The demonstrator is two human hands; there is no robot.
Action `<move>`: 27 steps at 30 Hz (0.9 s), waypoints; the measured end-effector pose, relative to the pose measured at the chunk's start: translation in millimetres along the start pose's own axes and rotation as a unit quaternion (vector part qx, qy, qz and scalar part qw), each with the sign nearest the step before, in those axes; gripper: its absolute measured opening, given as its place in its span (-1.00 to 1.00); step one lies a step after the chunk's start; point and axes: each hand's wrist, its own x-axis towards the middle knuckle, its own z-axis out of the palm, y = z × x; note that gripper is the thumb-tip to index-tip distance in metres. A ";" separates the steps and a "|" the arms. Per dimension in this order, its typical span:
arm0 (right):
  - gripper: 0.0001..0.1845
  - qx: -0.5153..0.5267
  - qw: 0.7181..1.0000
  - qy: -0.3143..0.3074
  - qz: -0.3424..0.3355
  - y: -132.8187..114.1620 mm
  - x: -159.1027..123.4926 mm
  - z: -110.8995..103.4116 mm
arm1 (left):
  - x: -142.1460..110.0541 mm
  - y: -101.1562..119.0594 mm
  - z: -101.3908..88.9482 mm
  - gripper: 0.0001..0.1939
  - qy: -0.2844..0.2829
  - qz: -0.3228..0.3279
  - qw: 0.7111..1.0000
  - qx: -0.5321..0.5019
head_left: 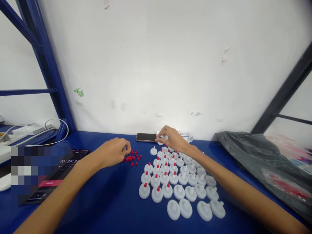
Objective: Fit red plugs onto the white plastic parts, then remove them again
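Note:
My left hand (114, 151) is closed, its fingertips pressed together at the left edge of a loose pile of small red tip caps (130, 158). Whatever those fingers hold is hidden behind the hand. Above the back row, my right hand (172, 138) pinches a white nozzle lid (160, 142), mostly covered by the fingers. White round nozzle lids (179, 191) stand in rows on the blue table. Those in the left columns wear red tips (168, 185); the ones toward the right and front have bare white spouts. One bare lid (153, 151) stands apart at the back left.
A dark phone (146, 137) lies by the wall, near a clear plastic bottle (187, 136). A larger device showing a timer (56, 175) is at left, beside white cables and boxes (29, 130). Grey plastic bagging (263, 162) with a red-filled packet (287, 187) covers the right side.

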 end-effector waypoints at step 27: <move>-0.87 -0.001 0.987 -0.150 0.055 16.1 -6.2 -20.4 | -1.0 -4.6 13.0 -0.85 -0.079 0.048 0.995 -0.044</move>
